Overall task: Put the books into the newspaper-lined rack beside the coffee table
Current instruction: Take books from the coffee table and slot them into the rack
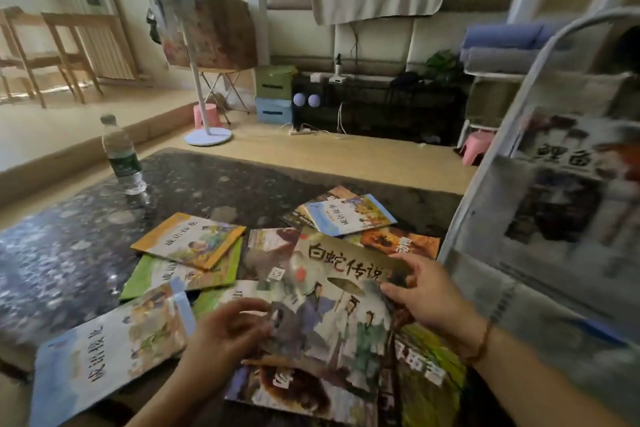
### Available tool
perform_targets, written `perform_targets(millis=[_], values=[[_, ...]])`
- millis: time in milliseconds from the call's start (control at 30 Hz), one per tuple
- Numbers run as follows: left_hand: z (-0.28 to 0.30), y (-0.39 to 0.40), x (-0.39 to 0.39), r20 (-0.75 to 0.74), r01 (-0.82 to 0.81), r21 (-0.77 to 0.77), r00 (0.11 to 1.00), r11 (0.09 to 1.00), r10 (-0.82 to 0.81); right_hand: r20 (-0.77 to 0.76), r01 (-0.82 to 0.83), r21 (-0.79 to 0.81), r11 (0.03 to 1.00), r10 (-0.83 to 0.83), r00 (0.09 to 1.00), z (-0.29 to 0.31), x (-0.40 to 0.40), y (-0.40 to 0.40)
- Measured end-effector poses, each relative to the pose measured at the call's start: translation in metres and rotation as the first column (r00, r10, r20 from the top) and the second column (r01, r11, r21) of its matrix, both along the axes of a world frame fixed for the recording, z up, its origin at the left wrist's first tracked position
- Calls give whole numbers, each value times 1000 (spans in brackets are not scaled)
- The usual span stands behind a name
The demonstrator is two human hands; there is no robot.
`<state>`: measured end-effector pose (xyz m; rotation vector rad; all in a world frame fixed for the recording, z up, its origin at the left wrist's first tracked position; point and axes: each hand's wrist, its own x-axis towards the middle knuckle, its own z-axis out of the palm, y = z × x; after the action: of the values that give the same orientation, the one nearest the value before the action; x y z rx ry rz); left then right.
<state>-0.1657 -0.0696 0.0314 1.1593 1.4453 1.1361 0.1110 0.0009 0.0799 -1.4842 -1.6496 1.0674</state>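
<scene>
Several thin picture books lie scattered on the dark marble coffee table [69, 253]. Uppermost is a large book with painted figures and big black title characters [332, 315], tilted up off the pile. My left hand [228, 329] grips its left edge with curled fingers. My right hand [429, 291] pinches its right edge near the top corner. The newspaper-lined rack [554, 191] with its white tube frame stands close on the right of the table. An orange book [188, 241], a green one [152, 277] and a light-blue one [104, 357] lie to the left.
A water bottle [122, 156] stands at the table's far left. More books, among them a blue one [349, 215], lie near the far right edge. Beyond the table are a standing fan [204, 121], pink stools [476, 146], storage boxes and a dark low shelf.
</scene>
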Motion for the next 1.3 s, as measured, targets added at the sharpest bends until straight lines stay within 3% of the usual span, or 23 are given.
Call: perform_targets(millis=[133,233,367,433,600,733,933,1067,1300], values=[[12,15,53,-39,79,40,996,996,-77,75,72,12,997,-72,995,20,53,-16],[30,36,102,-23,108,134,994,985,-106,259,63,216,974,-119,959,59,96,-19],[82,72,177,11,130,277,990,952,-139,587,-9,521,854,-351,729,147,147,-15],[115,92,216,27,152,347,985,926,-172,595,-38,647,762,-473,650,188,170,-8],[182,135,294,10,137,515,986,846,-166,497,32,788,614,-667,554,250,221,18],[197,149,325,-80,203,527,979,825,-190,419,20,865,501,-744,521,250,247,34],[174,149,336,-317,332,461,928,823,-197,436,-40,885,464,-794,423,213,260,38],[166,151,335,-322,334,460,926,823,-195,410,-100,910,401,-841,353,192,255,35],[169,150,334,-449,420,453,869,786,-206,511,-146,859,490,-812,282,156,254,33]])
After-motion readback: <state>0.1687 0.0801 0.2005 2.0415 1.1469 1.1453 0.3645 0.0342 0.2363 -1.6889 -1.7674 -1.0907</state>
